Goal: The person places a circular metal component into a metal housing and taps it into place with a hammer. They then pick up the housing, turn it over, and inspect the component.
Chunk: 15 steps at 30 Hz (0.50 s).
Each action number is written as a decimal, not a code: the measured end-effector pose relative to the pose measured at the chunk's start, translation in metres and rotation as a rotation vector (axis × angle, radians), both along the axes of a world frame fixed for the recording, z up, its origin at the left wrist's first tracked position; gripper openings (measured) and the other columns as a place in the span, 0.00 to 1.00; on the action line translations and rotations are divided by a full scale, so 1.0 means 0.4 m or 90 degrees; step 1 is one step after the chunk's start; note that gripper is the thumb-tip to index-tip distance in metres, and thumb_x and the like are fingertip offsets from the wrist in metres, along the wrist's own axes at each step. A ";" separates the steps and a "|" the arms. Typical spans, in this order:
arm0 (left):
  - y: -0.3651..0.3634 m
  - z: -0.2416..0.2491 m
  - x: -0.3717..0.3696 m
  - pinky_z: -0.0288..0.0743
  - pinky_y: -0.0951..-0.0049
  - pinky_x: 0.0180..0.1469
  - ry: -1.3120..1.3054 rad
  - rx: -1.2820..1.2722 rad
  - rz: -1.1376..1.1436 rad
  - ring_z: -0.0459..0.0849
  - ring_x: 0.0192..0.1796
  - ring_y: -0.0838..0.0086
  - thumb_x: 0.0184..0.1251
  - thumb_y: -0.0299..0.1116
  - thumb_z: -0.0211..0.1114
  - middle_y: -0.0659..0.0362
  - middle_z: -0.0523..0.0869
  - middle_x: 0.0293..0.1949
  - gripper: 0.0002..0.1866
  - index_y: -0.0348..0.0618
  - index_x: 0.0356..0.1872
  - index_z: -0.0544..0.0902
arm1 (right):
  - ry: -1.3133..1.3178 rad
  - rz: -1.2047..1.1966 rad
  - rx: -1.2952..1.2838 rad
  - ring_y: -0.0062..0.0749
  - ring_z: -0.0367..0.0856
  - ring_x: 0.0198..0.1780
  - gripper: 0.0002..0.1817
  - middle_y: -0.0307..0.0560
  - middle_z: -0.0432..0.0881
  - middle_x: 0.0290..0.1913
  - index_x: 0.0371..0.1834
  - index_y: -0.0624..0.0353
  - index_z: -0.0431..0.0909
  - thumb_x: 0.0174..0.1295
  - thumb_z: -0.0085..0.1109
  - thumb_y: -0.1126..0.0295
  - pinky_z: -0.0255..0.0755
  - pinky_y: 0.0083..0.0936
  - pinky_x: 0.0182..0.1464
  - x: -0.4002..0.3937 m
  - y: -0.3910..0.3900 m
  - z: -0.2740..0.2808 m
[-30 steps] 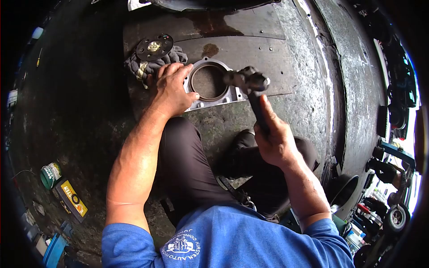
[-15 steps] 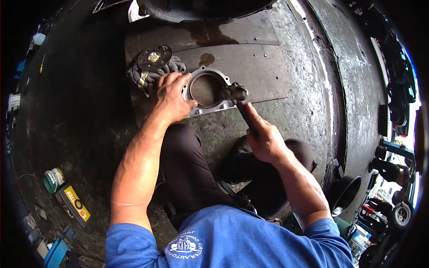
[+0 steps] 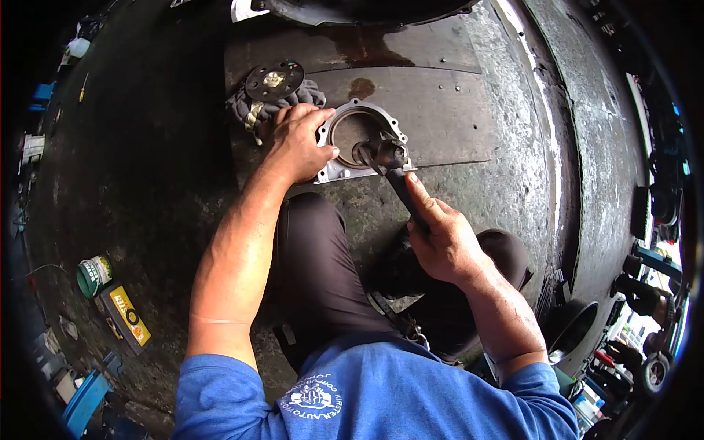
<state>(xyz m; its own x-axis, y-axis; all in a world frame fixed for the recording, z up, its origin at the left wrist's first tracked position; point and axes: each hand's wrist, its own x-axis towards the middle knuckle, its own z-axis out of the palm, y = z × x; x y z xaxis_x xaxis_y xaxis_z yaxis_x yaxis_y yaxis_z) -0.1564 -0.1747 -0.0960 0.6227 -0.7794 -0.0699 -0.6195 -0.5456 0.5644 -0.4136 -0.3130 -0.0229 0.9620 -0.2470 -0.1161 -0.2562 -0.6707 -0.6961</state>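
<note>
A light metal seal housing (image 3: 340, 175) with a large round opening and bolt holes lies flat at the near edge of a dark board. Around its opening runs a brown ring (image 3: 334, 129). My left hand (image 3: 299, 145) grips the housing's left side, fingers at the far end and thumb on the near part. In my right hand (image 3: 444, 240) is a hammer (image 3: 402, 192), its dark handle wrapped by the fingers, with the index finger stretched along it. The hammer's head is over the lower right of the ring and hides that part; whether it touches cannot be seen.
A dark round plate with holes (image 3: 274, 79) sits on a grey rag (image 3: 242, 107) beyond my left hand. A large black part (image 3: 367, 13) lies at the far edge. A green can (image 3: 91, 277) and a yellow box (image 3: 127, 318) are at left.
The whole view has shifted slightly. Relative to the housing, the hammer's head has moved left, from the right rim to over the opening's lower right. My left hand stays on the housing.
</note>
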 end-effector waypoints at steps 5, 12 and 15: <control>0.014 0.003 0.000 0.54 0.53 0.77 0.003 0.036 0.001 0.67 0.73 0.60 0.56 0.40 0.71 0.61 0.76 0.68 0.34 0.61 0.69 0.80 | -0.005 0.018 0.002 0.52 0.87 0.45 0.44 0.63 0.83 0.47 0.82 0.50 0.58 0.59 0.57 0.84 0.79 0.34 0.48 0.036 0.017 0.036; 0.005 -0.052 0.019 0.53 0.41 0.73 -0.006 -0.069 0.018 0.71 0.68 0.60 0.55 0.43 0.69 0.63 0.80 0.63 0.27 0.62 0.61 0.86 | 0.090 0.005 0.018 0.53 0.87 0.45 0.43 0.65 0.83 0.47 0.82 0.51 0.59 0.60 0.56 0.83 0.79 0.35 0.49 0.071 0.030 0.050; 0.007 -0.073 0.020 0.58 0.43 0.71 -0.015 -0.108 0.021 0.73 0.66 0.58 0.53 0.45 0.73 0.62 0.82 0.60 0.27 0.61 0.59 0.87 | 0.048 0.022 -0.004 0.55 0.87 0.48 0.42 0.66 0.83 0.48 0.82 0.51 0.58 0.61 0.56 0.83 0.79 0.36 0.51 0.066 0.034 0.016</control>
